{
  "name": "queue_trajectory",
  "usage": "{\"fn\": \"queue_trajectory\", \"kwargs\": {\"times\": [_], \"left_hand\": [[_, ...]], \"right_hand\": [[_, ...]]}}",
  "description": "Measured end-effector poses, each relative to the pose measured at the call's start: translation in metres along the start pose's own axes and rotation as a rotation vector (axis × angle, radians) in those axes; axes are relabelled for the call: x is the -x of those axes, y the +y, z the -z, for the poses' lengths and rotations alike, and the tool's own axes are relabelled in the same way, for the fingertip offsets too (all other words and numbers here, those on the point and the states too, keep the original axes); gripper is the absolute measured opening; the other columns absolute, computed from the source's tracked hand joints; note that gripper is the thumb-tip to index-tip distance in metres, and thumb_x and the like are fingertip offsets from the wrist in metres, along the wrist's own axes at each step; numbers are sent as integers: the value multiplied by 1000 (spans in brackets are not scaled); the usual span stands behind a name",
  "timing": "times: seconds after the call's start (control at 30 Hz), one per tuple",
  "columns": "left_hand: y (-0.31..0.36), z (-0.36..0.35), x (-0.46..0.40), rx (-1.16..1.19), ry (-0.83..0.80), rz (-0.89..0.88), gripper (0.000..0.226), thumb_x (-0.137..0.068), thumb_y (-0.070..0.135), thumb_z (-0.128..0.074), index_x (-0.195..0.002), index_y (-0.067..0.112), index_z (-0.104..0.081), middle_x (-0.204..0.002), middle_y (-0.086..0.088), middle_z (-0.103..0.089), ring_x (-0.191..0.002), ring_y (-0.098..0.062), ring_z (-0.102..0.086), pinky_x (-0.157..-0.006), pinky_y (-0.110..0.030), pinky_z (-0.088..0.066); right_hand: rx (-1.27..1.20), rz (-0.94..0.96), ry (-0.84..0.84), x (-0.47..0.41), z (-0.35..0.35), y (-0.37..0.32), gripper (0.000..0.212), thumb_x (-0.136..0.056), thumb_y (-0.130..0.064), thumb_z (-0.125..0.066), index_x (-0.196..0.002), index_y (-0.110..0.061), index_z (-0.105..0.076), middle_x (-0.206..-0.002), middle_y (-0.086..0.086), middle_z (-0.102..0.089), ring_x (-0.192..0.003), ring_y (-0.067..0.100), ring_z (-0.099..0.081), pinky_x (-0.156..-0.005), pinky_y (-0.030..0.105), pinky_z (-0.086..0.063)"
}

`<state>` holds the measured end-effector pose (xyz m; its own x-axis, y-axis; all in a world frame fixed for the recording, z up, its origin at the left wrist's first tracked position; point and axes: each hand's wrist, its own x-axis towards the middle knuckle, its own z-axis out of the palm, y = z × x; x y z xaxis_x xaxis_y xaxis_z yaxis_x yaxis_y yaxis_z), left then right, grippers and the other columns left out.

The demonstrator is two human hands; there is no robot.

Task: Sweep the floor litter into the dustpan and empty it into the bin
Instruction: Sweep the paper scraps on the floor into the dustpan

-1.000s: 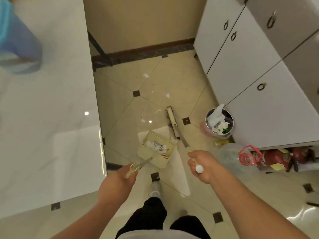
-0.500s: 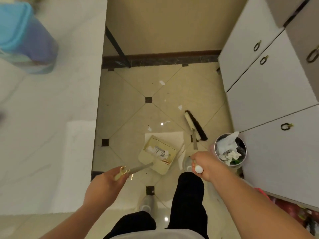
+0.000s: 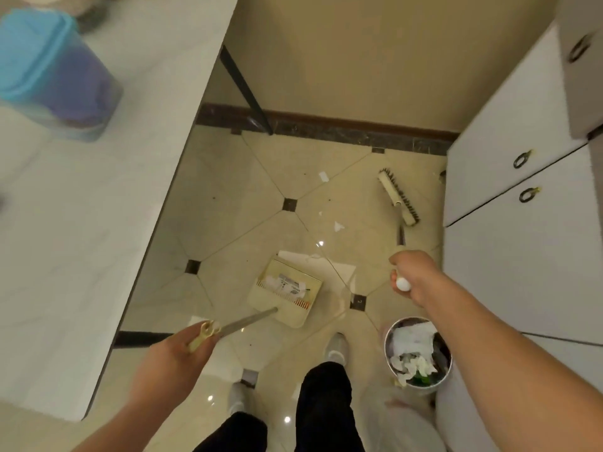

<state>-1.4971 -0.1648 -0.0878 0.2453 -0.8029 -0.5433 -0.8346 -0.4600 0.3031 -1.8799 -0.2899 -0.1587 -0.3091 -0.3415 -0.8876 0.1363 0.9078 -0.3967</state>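
The left hand [image 3: 173, 357] is wrapped around the handle of the cream dustpan [image 3: 287, 295], which holds paper scraps. The right hand [image 3: 412, 277] is fisted on the broom [image 3: 398, 197], near 3 scraps [image 3: 338, 226]. The bin [image 3: 419, 353] stands beside the feet.

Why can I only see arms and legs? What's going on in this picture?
The camera sits on a person's head and looks down, so you see their own arms and legs. The left hand holds the handle of a dustpan with paper litter already in it. The right hand holds the handle of a broom, whose brush is out on the tiled floor. A few paper scraps lie on the floor. A bin, nearly full, stands by the right foot.
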Motion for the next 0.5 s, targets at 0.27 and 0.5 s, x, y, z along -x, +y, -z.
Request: {"fn": "queue_trajectory", "kwargs": {"times": [0.27, 0.5], "left_hand": [[13, -6, 7, 44, 74, 115, 32, -92, 65, -48, -105, 46, -70, -55, 5, -65, -47, -13, -60, -48, -30, -49], [1, -3, 13, 78, 79, 110, 39, -94, 65, -47, -118, 42, -69, -56, 8, -64, -55, -8, -63, -49, -27, -49]], "right_hand": [[498, -29, -69, -71, -67, -23, 11, -97, -5, -46, -102, -5, -55, -92, 17, -60, -71, 26, -63, -51, 31, -59], [801, -5, -252, -5, -76, 64, 14, -94, -5, -44, -98, -4, -58, -75, 13, -58, -54, 22, -58, -54, 29, -51]]}}
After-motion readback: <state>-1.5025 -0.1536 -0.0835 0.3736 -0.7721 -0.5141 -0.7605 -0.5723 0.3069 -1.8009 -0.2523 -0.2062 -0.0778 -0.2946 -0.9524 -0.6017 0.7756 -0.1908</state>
